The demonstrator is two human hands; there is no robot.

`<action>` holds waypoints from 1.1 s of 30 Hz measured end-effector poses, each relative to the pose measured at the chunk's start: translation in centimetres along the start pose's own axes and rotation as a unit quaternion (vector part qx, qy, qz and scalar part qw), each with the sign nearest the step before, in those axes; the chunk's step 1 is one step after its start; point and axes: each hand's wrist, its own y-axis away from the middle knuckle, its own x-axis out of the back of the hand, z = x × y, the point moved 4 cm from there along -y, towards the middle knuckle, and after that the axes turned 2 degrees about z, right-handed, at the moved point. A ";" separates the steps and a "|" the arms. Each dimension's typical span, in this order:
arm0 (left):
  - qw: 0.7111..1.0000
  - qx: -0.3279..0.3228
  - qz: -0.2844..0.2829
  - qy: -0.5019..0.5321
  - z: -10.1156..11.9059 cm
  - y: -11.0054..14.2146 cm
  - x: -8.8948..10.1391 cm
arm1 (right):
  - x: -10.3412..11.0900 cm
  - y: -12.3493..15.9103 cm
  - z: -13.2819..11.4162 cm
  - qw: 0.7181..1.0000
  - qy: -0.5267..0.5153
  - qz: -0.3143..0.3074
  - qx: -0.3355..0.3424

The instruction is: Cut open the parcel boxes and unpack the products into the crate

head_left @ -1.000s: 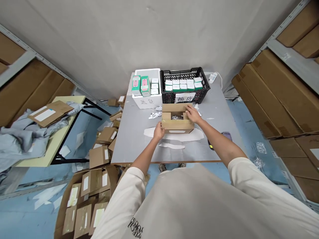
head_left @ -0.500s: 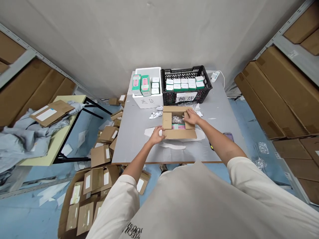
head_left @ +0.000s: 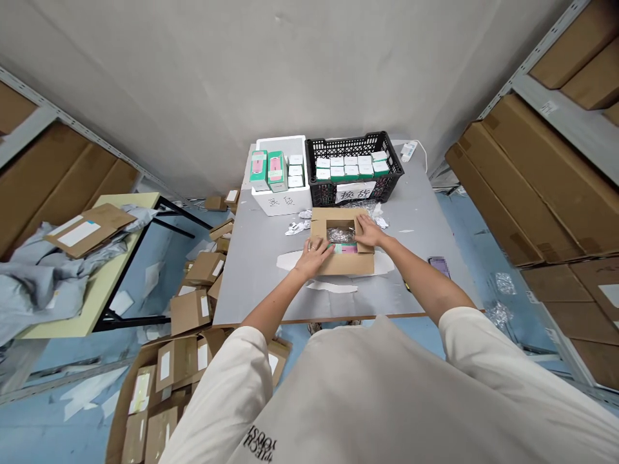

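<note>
Plainly, the fingers of the left hand [head_left: 313, 258] lay outstretched over the near left corner of an open cardboard carton [head_left: 349, 265], pressing on its flaps rather than clenched. Those of the right hand [head_left: 370, 232] rested on the right end flap; whether they pinched it, I could not tell. The carton lay directly under both hands on the grey table [head_left: 256, 283], its long axis running left to right across the body. Its opening sat between the two sets of fingertips: rightward from the left hand, leftward from the right. Inside were crinkled clear plastic wrap [head_left: 340, 234] and, on the near side, a pink-and-green surface [head_left: 348, 248], close to both hands, with neither clearly nearer. Torn white paper [head_left: 289, 259] showed around the carton's near side. Just beyond stood a black plastic crate [head_left: 317, 193] of white-topped boxes [head_left: 351, 171], and left of it a white bin [head_left: 273, 207] holding green-and-pink boxes [head_left: 276, 173]. Well to the right, past the right forearm, lay a blurred purple item [head_left: 439, 264].
</note>
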 end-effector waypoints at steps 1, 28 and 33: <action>1.000 0.000 0.011 -0.007 -0.2 0.6 0.4 | 0.3 0.4 -0.1 1.000 -0.008 0.005 0.007; 0.973 0.079 -0.153 -0.153 -7.2 -4.2 3.9 | 2.6 11.6 3.8 0.956 0.114 0.243 -0.115; 0.975 0.063 -0.182 -0.112 -8.7 -4.7 2.9 | 4.1 10.4 -2.4 0.952 0.232 0.200 -0.027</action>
